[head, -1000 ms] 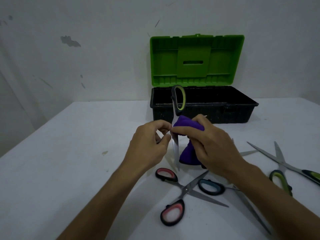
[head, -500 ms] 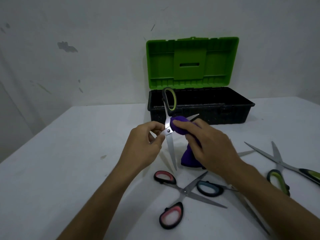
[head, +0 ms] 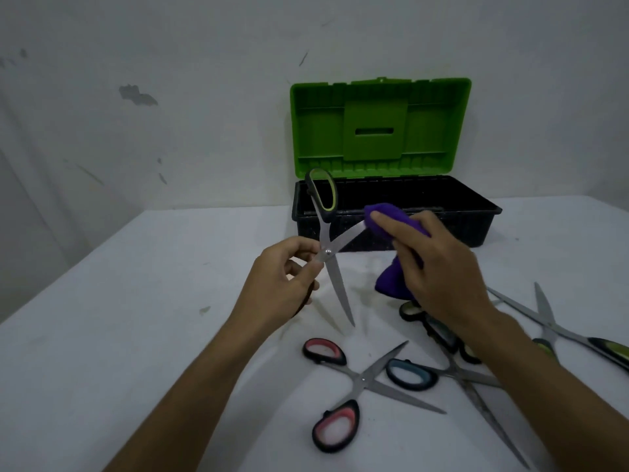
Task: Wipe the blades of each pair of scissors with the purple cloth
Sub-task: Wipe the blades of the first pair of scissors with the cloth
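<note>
My left hand (head: 282, 284) pinches a pair of green-handled scissors (head: 328, 240) at the pivot, held open in the air, one handle up and one blade pointing down. My right hand (head: 439, 270) grips the purple cloth (head: 391, 281) and presses its upper fold against the outer end of the blade that points up and right. The cloth's tail hangs down to the table. On the table lie open red-handled scissors (head: 360, 383), blue-handled scissors (head: 452, 379) and another green-handled pair (head: 551, 332) at the right.
A black toolbox (head: 469, 212) with its green lid (head: 379, 127) raised stands at the back of the white table (head: 119, 335), against the wall. A further dark-handled pair of scissors (head: 439, 328) lies partly under my right wrist.
The scissors have opened wider in my left hand. My right hand has slid the cloth up and right along the upper blade, away from the pivot.
</note>
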Tool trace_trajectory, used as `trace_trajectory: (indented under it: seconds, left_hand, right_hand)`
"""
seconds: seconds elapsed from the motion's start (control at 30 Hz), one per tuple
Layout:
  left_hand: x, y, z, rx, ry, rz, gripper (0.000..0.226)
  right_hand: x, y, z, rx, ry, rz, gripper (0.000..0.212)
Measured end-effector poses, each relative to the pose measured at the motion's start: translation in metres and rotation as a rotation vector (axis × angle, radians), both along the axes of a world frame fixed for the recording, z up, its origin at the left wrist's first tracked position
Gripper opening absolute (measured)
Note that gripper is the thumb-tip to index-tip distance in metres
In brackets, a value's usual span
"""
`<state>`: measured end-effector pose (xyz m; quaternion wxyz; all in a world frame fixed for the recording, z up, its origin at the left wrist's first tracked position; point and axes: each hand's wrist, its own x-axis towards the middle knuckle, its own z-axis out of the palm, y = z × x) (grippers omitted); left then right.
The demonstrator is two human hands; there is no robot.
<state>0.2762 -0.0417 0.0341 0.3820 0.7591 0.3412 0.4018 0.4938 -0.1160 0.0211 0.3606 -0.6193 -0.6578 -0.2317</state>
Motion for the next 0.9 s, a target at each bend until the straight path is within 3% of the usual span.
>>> trace_trajectory:
  seconds: [0.23,0.4,0.6,0.7,0.9]
  left_hand:
    - [0.003,0.006,-0.005,0.596,0.269,0.146,0.008]
    - [-0.002,0.009,-0.008,0.584,0.267,0.181,0.009]
    - [-0.003,0.010,-0.004,0.790,0.410,0.318,0.018]
    - [-0.002,0.004,0.003,0.707,0.388,0.330,0.023]
    - [0.001,-0.003,0.012,0.216,0.174,0.224,0.033]
  right_hand:
    - [0.011,-0.012,0.008,0.205,0.099,-0.015,0.042]
    - [0.010,-0.015,0.011,0.242,0.109,0.022,0.041]
    - [0.005,-0.014,0.009,0.155,0.034,0.156,0.043]
    - [0.003,-0.012,0.004,0.071,0.011,0.198,0.044]
    - [0.000,-0.010,0.000,-0.027,-0.022,0.188,0.044]
